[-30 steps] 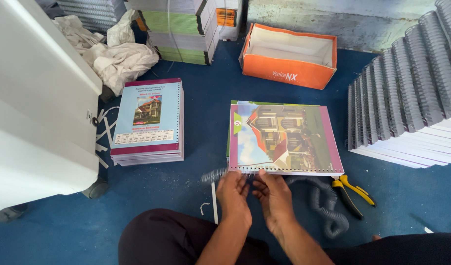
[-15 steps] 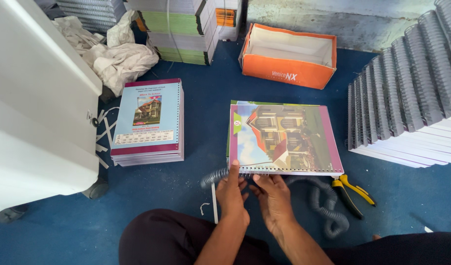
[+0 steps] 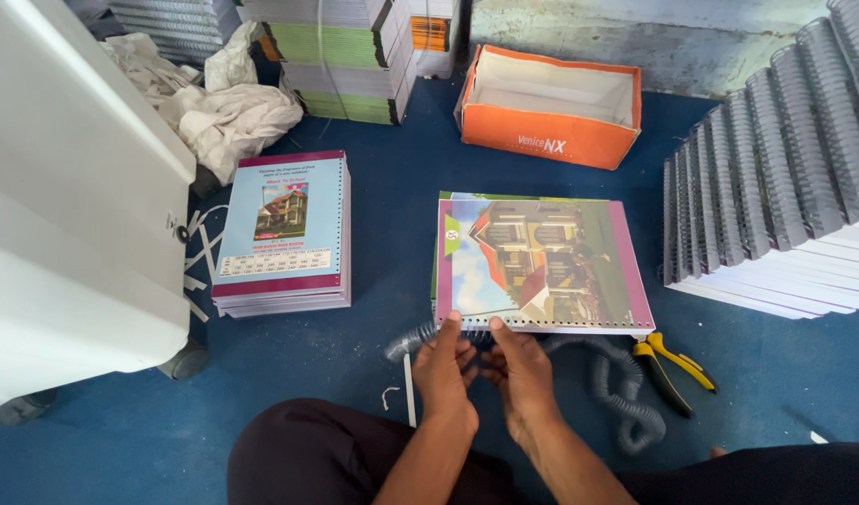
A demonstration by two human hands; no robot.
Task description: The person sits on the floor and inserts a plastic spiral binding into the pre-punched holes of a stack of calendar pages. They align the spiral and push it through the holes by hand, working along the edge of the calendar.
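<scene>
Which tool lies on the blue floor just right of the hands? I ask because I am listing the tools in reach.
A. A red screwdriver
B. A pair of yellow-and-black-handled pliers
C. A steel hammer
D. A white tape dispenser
B: a pair of yellow-and-black-handled pliers lies on the blue floor, right of the right hand and beside the grey coiled spiral wire; no other tool shows.

Blue carpet floor, stock stacked all round me.

I look down on a blue carpeted floor [image 3: 383, 224] in soft daylight. A white cabinet [image 3: 65, 215] fills my left; crumpled white cloth [image 3: 214, 112] lies behind it. A worn, pale wall [image 3: 635, 28] runs along the top, with an open orange box [image 3: 551, 108] at its foot and stacked bound books [image 3: 785, 196] at right.
</scene>
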